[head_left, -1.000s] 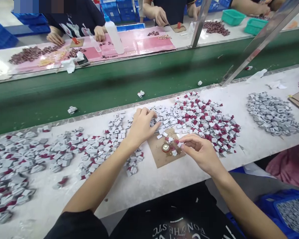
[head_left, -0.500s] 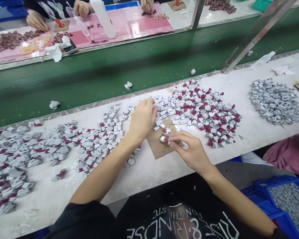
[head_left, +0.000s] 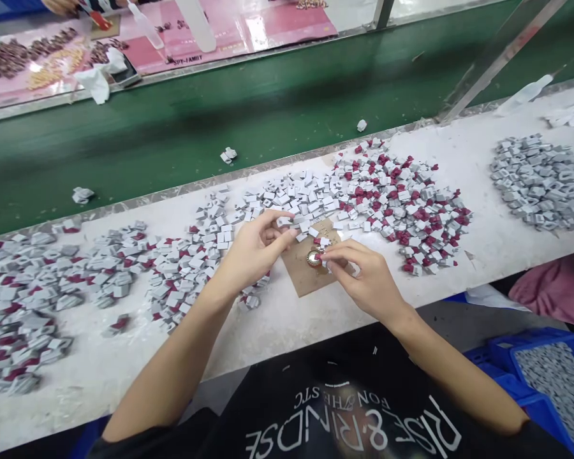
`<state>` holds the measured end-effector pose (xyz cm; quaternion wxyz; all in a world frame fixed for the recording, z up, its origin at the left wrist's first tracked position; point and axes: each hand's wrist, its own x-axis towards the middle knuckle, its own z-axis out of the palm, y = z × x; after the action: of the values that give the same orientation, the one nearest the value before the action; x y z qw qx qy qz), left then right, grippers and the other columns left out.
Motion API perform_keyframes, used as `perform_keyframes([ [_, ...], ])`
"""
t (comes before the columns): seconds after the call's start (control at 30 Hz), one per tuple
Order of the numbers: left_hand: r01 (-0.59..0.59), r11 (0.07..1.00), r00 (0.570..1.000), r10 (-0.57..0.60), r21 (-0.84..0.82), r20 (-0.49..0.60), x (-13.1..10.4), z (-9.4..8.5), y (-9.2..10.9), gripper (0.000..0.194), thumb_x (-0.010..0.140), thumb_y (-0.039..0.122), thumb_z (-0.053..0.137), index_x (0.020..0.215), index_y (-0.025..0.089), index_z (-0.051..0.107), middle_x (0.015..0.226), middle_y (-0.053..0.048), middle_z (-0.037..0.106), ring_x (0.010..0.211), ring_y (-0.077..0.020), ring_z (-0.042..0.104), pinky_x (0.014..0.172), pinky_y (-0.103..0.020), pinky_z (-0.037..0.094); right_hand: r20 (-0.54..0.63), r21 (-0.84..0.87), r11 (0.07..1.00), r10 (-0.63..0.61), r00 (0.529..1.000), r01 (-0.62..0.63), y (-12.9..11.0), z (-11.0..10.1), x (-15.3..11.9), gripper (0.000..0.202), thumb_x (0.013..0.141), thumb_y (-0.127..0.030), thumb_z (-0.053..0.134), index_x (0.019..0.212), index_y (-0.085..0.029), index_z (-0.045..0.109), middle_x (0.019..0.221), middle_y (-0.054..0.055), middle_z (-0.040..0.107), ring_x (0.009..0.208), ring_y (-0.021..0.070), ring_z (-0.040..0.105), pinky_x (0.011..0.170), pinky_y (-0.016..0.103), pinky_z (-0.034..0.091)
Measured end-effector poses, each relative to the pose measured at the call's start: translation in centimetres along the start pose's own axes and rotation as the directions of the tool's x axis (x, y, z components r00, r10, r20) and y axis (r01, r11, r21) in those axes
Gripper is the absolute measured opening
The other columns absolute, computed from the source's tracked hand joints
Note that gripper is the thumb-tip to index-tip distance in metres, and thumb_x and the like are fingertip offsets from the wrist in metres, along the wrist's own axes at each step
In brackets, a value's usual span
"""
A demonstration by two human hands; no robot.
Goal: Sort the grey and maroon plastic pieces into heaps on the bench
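Observation:
My left hand (head_left: 263, 245) pinches a small grey-white block (head_left: 285, 221) between thumb and fingers, at the near edge of a heap of loose grey-white blocks (head_left: 309, 194). My right hand (head_left: 363, 274) is closed on a small dark red piece (head_left: 318, 256), held over a round metal cap (head_left: 312, 258). That cap lies on a brown cardboard square (head_left: 297, 271) on the white table. Just beyond it sits a block with a red part (head_left: 322, 242). Mixed red and grey pieces (head_left: 402, 204) are piled to the right of the cardboard.
More red-and-grey pieces (head_left: 90, 268) spread over the left of the table (head_left: 234, 344). A grey heap (head_left: 540, 182) lies far right, blue crates (head_left: 502, 347) below it. A green belt (head_left: 172, 134) runs behind, with a metal post (head_left: 497, 64) and a co-worker's hand beyond.
My left hand has drawn back from the heap toward me and now has a block in its fingers. My right hand stays at the cap. The view has tilted down slightly.

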<state>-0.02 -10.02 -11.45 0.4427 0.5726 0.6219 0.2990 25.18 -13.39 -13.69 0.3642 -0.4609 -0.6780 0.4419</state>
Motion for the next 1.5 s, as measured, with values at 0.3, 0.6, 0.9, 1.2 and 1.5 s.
perform_keyframes([
  [0.3,-0.121,0.972,0.991,0.106,-0.204,-0.084,-0.4,1.2,-0.4,0.034,0.102,0.048,0.077,0.128,0.027,0.068,0.104,-0.007,0.08,0.096,-0.0262,0.083,0.098,-0.044,0.068,-0.005,0.096,0.993,0.075,0.997,-0.074,-0.3,-0.1,0.1,0.017,0.103,-0.023,0.077,0.107,-0.033,0.09,0.113,0.007,0.087,0.107,0.0288,0.083,0.085,0.043,0.07],
  [0.6,-0.11,0.899,0.994,0.102,-0.423,-0.043,-0.6,1.6,1.6,0.034,0.091,0.048,0.095,0.108,0.024,0.079,0.105,-0.008,0.081,0.093,-0.0247,0.082,0.095,-0.042,0.07,-0.133,0.389,0.916,0.164,0.977,-0.1,-1.5,-1.6,1.4,0.01,0.098,-0.04,0.091,0.106,-0.033,0.09,0.113,0.004,0.088,0.108,0.0275,0.084,0.096,0.045,0.073],
  [0.9,-0.01,0.827,0.996,0.058,-0.562,0.067,0.1,3.1,2.3,0.028,0.093,0.043,0.093,0.114,0.028,0.08,0.088,-0.001,0.073,0.078,-0.0173,0.071,0.076,-0.032,0.064,-0.231,0.381,0.924,0.138,0.963,-0.041,-1.6,-1.9,2.3,0.015,0.097,-0.044,0.092,0.108,-0.034,0.09,0.117,0.004,0.088,0.112,0.0286,0.084,0.102,0.049,0.073],
  [1.2,0.148,0.696,0.984,-0.031,-0.703,0.177,0.7,3.1,2.5,0.039,0.085,0.047,0.101,0.102,0.024,0.073,0.094,-0.004,0.084,0.092,-0.0224,0.085,0.092,-0.037,0.072,-0.163,0.466,0.875,0.232,0.959,-0.132,-0.6,-2.5,2.9,0.027,0.091,-0.052,0.096,0.106,-0.032,0.088,0.113,0.004,0.088,0.1,0.0267,0.084,0.094,0.048,0.075],
  [1.5,0.103,0.708,0.989,0.0,-0.699,0.145,0.6,4.1,2.5,0.038,0.084,0.044,0.102,0.11,0.022,0.085,0.115,-0.01,0.087,0.11,-0.0273,0.085,0.106,-0.043,0.069,-0.257,0.393,0.917,0.182,0.949,-0.069,-1.6,-1.6,3.2,0.019,0.095,-0.041,0.093,0.112,-0.033,0.09,0.119,0.004,0.088,0.115,0.0287,0.084,0.106,0.049,0.073],
])
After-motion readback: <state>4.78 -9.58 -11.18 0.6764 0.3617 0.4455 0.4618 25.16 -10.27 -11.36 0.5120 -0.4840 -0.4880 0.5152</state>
